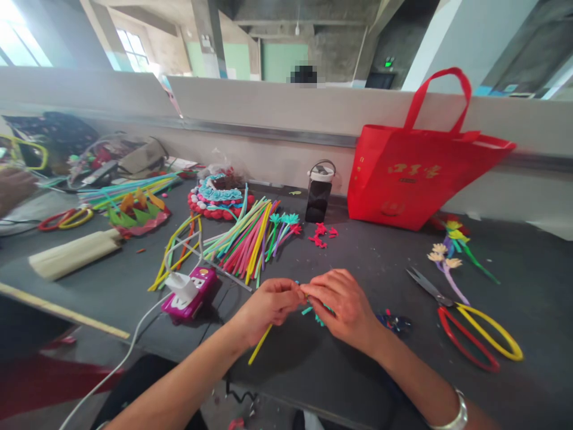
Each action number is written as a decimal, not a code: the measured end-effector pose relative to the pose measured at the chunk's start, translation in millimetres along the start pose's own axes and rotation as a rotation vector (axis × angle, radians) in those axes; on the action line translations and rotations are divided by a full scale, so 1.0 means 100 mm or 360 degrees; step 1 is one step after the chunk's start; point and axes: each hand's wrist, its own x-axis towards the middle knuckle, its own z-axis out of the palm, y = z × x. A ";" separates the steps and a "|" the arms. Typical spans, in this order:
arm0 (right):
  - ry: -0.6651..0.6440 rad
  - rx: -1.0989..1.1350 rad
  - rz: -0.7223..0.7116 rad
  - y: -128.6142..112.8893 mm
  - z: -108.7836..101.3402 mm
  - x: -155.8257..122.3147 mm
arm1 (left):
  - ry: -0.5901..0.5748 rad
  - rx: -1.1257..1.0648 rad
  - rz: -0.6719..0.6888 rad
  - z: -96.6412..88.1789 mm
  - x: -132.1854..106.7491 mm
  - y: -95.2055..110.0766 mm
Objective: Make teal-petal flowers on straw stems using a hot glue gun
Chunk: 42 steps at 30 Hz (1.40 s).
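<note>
Near the front of the dark table, my left hand (pixel 273 300) is closed in a pinch around a yellow pipe cleaner (pixel 260 345), whose free end hangs below the fingers. My right hand (pixel 342 303) meets it fingertip to fingertip, pinching at the top end of that pipe cleaner; my fingers mostly hide the spot. Teal petal pieces (pixel 319 318) lie under my right hand. Past my hands are a fanned bundle of coloured pipe cleaners (pixel 246 242), teal flower heads (pixel 284 219) and red petal pieces (pixel 319 234).
Scissors (pixel 452 303) with red and yellow handles lie open at right, near finished flowers (pixel 445 258). A red bag (pixel 403 173) and a dark bottle (pixel 319 194) stand behind. At left are a purple power strip (pixel 197 286) with a cable, and another person's hand (pixel 15 188).
</note>
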 end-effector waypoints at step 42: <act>-0.0145 0.0870 0.0700 0.01 -0.06 0.06 | 0.0275 0.1238 0.0772 0.06 0.02 -0.13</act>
